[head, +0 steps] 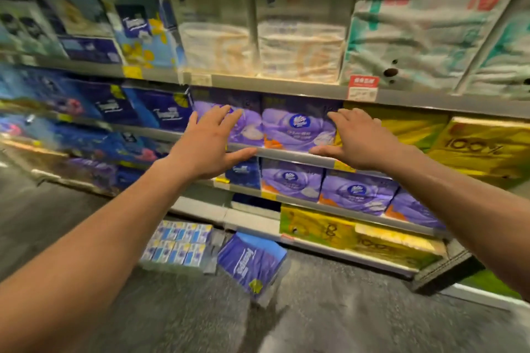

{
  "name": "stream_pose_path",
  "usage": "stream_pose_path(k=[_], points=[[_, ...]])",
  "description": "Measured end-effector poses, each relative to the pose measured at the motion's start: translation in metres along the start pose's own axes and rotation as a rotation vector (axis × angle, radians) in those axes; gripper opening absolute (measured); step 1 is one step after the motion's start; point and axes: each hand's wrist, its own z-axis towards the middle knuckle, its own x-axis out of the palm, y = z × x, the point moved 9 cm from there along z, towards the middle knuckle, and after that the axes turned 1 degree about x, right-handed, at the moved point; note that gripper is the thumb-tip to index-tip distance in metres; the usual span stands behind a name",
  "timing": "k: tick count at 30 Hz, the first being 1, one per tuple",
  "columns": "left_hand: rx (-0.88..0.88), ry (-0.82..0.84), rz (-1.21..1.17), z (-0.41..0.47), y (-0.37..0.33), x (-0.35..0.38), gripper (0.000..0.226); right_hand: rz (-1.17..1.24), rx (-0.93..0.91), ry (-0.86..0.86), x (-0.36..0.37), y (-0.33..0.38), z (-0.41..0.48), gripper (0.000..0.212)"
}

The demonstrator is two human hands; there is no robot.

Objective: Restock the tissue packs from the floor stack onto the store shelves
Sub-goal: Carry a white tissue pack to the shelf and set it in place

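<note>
Both hands reach toward the middle shelf (289,153) with fingers spread and released, grasping nothing. The left hand (208,146) has its fingertips on or just in front of a purple tissue pack (246,120) (motion blur makes contact hard to judge), thumb near the shelf edge. The right hand (357,139) lies beside a second purple pack (298,127), which sits between the two hands, fingertips at its right edge. Below the hands, on the floor, lie a blue pack (252,262) and a bundle of small packs (179,245).
</note>
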Motion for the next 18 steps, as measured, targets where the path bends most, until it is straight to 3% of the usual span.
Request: stream_pose_path(k=[3, 7, 12, 18], points=[[-0.064, 0.021, -0.027, -0.056, 0.059, 0.018, 0.103, 0.037, -0.057, 0.036, 0.024, 0.069, 0.006, 0.138], [-0.201, 0.091, -0.066, -0.126, 0.165, 0.050, 0.106, 0.105, -0.095, 0.077, 0.055, 0.173, 0.023, 0.130], [-0.309, 0.182, -0.113, -0.190, 0.303, 0.078, 0.091, 0.259, -0.033, 0.146, 0.113, 0.304, 0.060, 0.132], [-0.349, 0.327, -0.159, -0.225, 0.413, 0.097, 0.095, 0.526, 0.081, 0.221, 0.158, 0.412, 0.087, 0.089]])
